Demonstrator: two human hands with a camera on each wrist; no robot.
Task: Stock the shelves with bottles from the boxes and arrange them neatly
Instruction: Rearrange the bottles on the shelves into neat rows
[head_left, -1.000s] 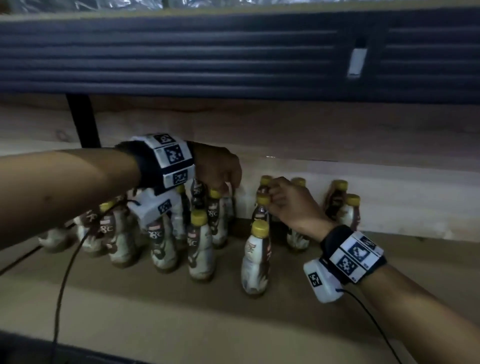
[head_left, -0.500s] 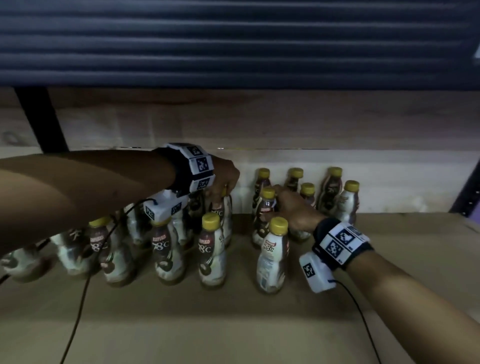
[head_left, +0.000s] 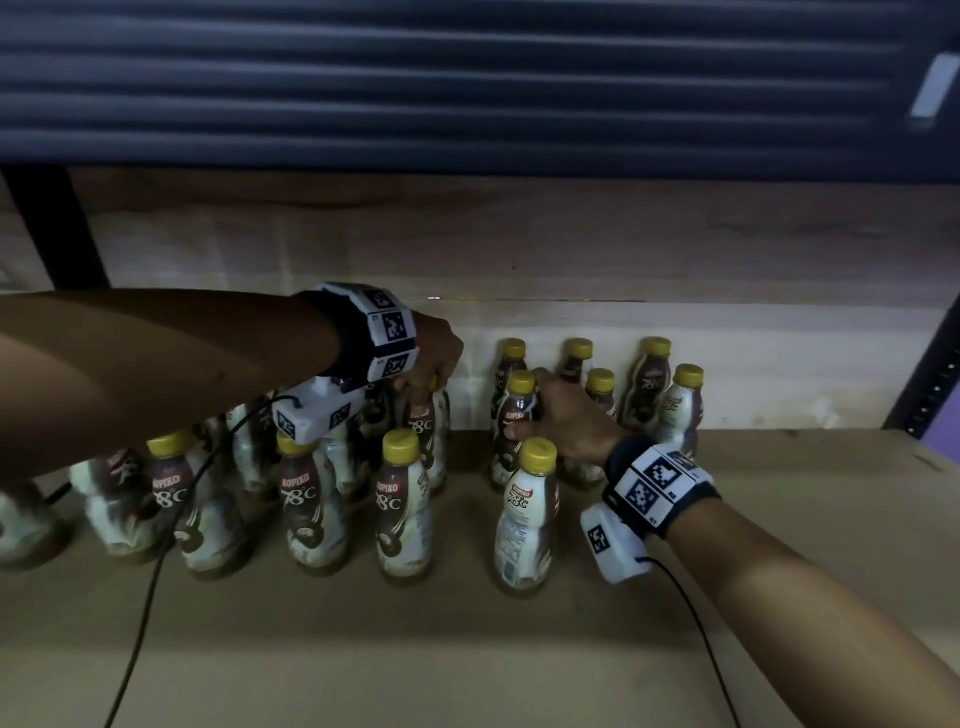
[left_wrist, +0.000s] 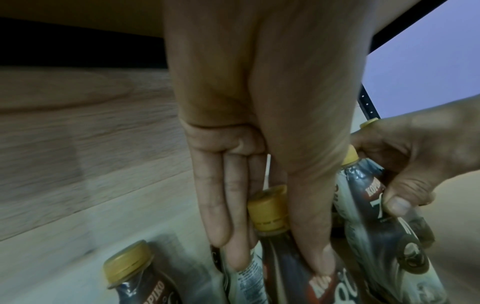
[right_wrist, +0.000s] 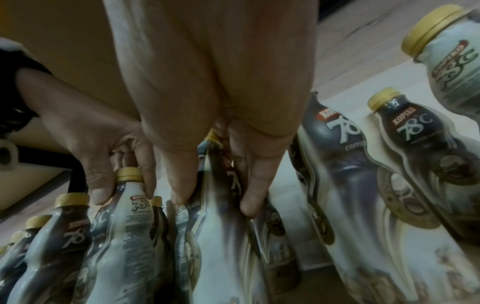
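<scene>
Kopiko 78°C coffee bottles with yellow caps stand on a brown shelf board (head_left: 519, 649). My left hand (head_left: 422, 387) grips the neck of a bottle (head_left: 423, 431) at the back of the left group. In the left wrist view, its fingers (left_wrist: 233, 246) and thumb close just under that bottle's cap (left_wrist: 269, 207). My right hand (head_left: 522, 410) holds a dark bottle (head_left: 511, 447) by its shoulder, a short gap to the right. The right wrist view shows the thumb and fingers (right_wrist: 249, 197) wrapped round this bottle (right_wrist: 221, 236).
Several bottles stand in rows at the left (head_left: 306, 509) and a cluster at the back right (head_left: 649, 384). One pale bottle (head_left: 524, 514) stands alone in front. A dark shelf (head_left: 467, 78) hangs overhead, with black uprights (head_left: 52, 228) at the sides. Wrist cables (head_left: 150, 597) trail over the board.
My right hand has slid from the bottle's cap down to its shoulder. My left hand keeps its grip on the back bottle. The head view has drifted.
</scene>
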